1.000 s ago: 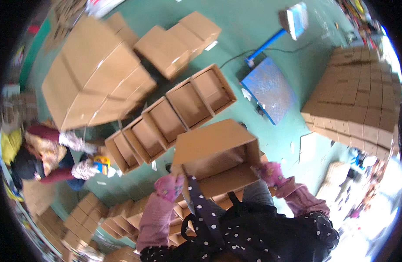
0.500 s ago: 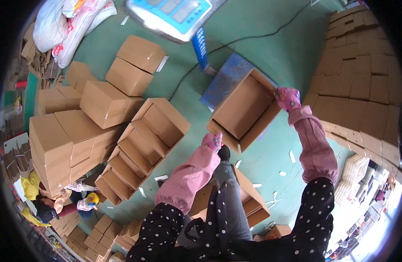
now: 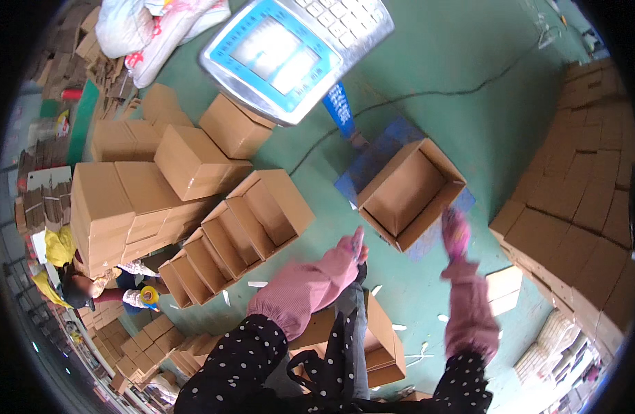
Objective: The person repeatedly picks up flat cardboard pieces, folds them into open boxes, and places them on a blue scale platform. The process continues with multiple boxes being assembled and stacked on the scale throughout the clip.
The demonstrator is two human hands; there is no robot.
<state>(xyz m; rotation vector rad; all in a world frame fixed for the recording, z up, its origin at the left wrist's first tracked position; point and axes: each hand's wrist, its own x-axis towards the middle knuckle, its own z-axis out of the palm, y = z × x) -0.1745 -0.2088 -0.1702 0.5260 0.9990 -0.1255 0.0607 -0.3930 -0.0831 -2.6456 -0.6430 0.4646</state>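
An open, hollow cardboard box rests on the blue platform of a floor scale, tilted a little in view. My left hand, in a pink patterned glove, is just off the box's near left corner, fingers apart and nothing in them. By the near right corner is my right hand, gloved the same way. Motion smears its fingers, so its grip is unclear. Above the platform, on a blue post, stands the scale's display with keypad.
A row of open boxes lies to the left, beside stacked closed cartons. Folded cardboard is piled on the right. A black cable crosses the green floor. Another person works at far left. An open carton sits by my legs.
Both hands have come off the box's edges and drawn back toward me. The box now sits more squarely on the platform. The whole view has shifted, showing more of the display.
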